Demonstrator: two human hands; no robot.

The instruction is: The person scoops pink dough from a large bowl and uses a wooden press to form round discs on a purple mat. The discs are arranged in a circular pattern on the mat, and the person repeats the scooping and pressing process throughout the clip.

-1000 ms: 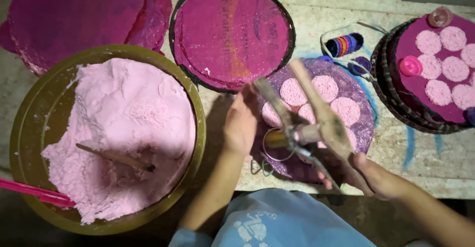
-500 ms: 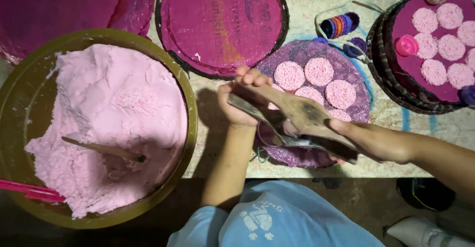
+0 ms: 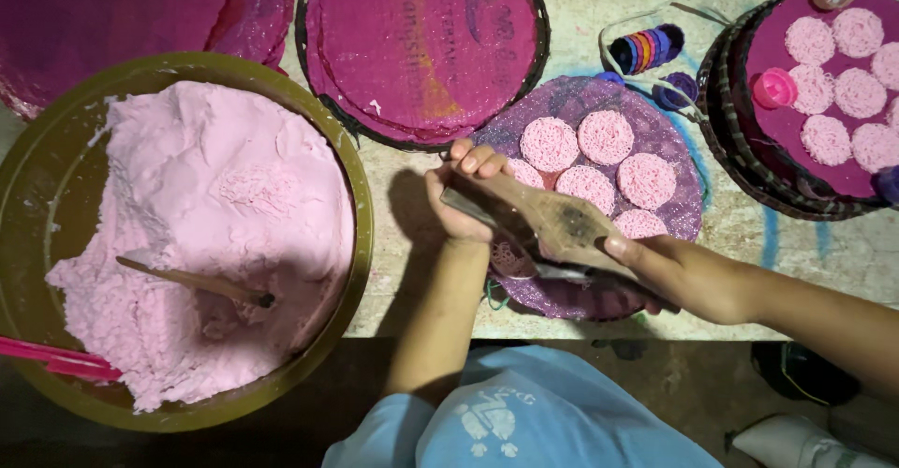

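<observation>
Far left: wide olive bowl (image 3: 361,243) heaped with soft pink dough (image 3: 197,234); a wooden stick (image 3: 192,281) lies sunk in it, and a pink handle (image 3: 56,356) crosses the lower rim. Above, two magenta round mats, the nearer one (image 3: 421,46) on a dark ring.

Centre: left hand (image 3: 464,196) curled tight round one end of a wooden press (image 3: 552,220), fingers folded over its top, thumb hidden. The press lies tilted over a purple woven tray (image 3: 674,173) bearing flat pink noodle discs (image 3: 604,135), and sits just above the tray's near edge.

Right hand (image 3: 655,262) clamped on the press's other end, fingers wrapped beneath.

Far right: stacked trays (image 3: 740,149) with more pink discs, a small pink cap (image 3: 774,87), coloured rings (image 3: 646,48) on the bench.
</observation>
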